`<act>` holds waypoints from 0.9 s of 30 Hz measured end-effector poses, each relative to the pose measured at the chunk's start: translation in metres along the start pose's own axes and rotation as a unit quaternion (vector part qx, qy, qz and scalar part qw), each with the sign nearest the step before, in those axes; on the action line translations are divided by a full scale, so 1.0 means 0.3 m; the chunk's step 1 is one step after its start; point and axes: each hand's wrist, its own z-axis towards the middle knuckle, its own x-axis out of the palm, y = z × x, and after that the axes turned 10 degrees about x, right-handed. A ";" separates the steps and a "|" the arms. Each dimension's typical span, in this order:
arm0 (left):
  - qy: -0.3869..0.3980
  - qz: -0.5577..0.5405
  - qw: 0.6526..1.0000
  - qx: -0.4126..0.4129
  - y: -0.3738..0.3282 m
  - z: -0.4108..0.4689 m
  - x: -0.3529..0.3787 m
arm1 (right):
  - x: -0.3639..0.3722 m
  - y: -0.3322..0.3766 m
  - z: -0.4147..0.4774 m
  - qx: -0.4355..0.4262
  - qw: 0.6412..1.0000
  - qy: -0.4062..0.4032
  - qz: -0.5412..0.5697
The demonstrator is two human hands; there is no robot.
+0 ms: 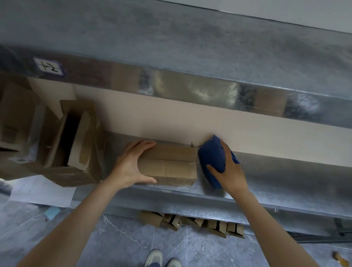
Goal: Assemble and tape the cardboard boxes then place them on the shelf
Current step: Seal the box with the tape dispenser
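A small closed cardboard box (pixel 168 167) lies on the metal shelf (pixel 283 191), its top flaps meeting along a middle seam. My left hand (pixel 131 163) wraps round the box's left end, fingers over the top and thumb along the front. My right hand (pixel 227 170) grips a blue tape dispenser (pixel 209 158) that sits against the box's right end.
Several open and flattened cardboard boxes (pixel 71 140) crowd the shelf's left part, with white paper (pixel 42 191) hanging over the edge. An upper metal shelf (pixel 179 47) runs overhead. Small folded boxes (pixel 192 223) stand on the floor under the shelf. My shoes (pixel 163 263) are below.
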 end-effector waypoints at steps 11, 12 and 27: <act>-0.022 -0.024 0.999 0.029 -0.004 -0.008 -0.005 | -0.081 0.062 -0.055 -0.037 0.989 -0.136 0.054; -0.025 -0.026 0.999 0.031 -0.004 -0.008 -0.006 | -0.081 0.085 -0.058 -0.054 0.986 -0.152 0.050; -0.052 -0.046 0.997 0.035 0.018 -0.011 0.013 | 0.151 0.250 -0.056 -0.198 0.972 0.027 0.124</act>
